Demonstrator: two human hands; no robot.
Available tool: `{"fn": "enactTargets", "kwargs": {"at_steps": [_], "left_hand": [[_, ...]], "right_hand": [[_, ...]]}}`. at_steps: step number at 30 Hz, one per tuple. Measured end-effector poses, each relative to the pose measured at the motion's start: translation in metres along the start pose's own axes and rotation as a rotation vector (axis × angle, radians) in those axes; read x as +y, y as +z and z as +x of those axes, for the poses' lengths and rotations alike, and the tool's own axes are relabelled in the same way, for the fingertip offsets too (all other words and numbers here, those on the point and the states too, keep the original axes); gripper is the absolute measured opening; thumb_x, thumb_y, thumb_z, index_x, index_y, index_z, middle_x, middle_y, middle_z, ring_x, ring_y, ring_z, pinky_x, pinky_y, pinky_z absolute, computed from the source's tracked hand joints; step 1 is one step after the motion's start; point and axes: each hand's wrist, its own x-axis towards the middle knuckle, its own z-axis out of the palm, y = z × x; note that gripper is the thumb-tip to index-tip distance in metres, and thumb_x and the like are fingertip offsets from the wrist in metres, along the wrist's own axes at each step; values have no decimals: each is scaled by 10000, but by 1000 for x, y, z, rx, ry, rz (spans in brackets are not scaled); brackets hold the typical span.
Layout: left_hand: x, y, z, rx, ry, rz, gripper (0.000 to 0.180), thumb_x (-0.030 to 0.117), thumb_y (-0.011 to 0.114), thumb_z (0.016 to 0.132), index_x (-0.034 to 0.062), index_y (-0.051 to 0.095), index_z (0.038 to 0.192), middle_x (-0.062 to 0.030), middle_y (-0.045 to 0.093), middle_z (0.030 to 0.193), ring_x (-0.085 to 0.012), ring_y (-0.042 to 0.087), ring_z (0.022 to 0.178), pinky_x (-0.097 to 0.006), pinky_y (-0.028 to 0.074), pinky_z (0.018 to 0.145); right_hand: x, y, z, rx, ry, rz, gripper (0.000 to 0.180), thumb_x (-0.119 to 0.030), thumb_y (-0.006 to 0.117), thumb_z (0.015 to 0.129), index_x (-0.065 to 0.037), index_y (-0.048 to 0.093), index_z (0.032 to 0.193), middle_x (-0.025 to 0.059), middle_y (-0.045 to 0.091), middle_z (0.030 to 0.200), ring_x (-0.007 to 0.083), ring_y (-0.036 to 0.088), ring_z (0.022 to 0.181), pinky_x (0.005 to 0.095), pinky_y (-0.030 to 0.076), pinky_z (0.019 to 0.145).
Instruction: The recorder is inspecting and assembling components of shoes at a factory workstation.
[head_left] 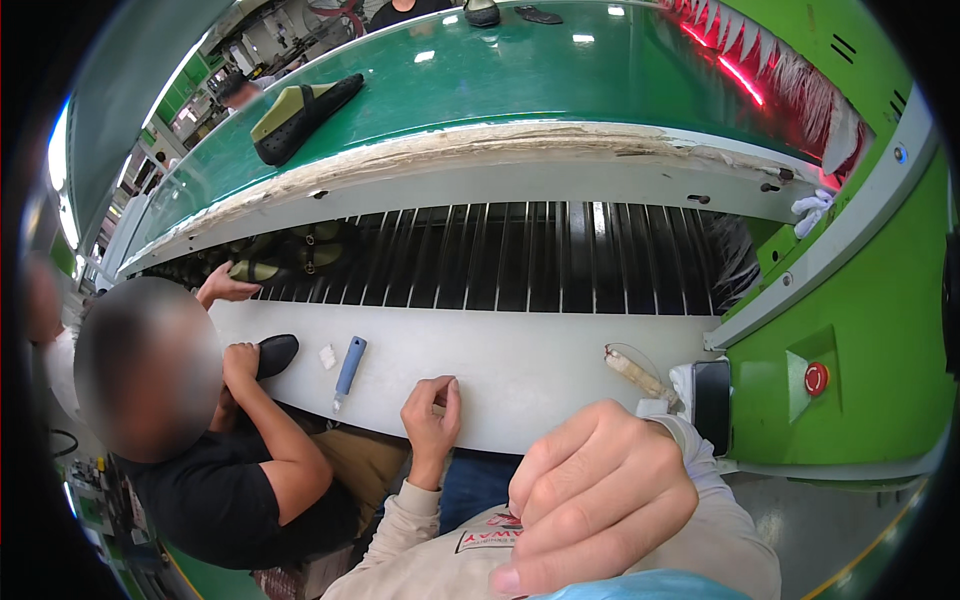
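The left hand (433, 408) rests curled on the near edge of the white counter (520, 360), fingers closed on something too small to tell, near a blue-handled tool (349, 368), while the right hand (595, 500) hangs loosely curled and empty.

Factory hall, bright overhead lamps mirrored on a glossy green conveyor belt (520, 75). Below it, dark slatted metal rollers (520, 255), then a long white workbench ledge (540, 360). Right side: green machine housing (870, 340) with round red button (816, 378).
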Motion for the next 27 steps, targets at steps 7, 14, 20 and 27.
{"fn": "enactTargets", "kwargs": {"at_steps": [7,14,20,27], "left_hand": [[-2,-1,1,4,12,-8,43,20,781,969,0,750,990,-115,702,819,-201,663,626,-314,528,611],[2,-2,2,11,27,-6,45,17,782,963,0,751,992,-115,698,811,-208,658,631,-316,528,615],[3,-3,3,9,18,-3,48,16,787,955,-3,750,979,-115,692,801,-216,659,639,-319,529,620],[2,-5,6,-11,24,15,57,17,800,928,14,761,970,-107,688,793,-222,662,644,-325,536,617]], "right_hand": [[5,-3,-1,-43,9,24,199,58,633,882,85,799,990,65,677,757,162,547,529,310,466,551],[5,-1,1,-78,-52,-5,188,47,634,870,93,797,951,86,669,756,164,545,530,315,453,532],[4,0,5,-17,-35,41,204,5,624,970,46,747,813,72,624,717,171,497,512,312,402,493],[0,-29,21,-485,55,371,211,18,707,956,70,698,752,220,759,834,267,723,646,391,643,717]]}}
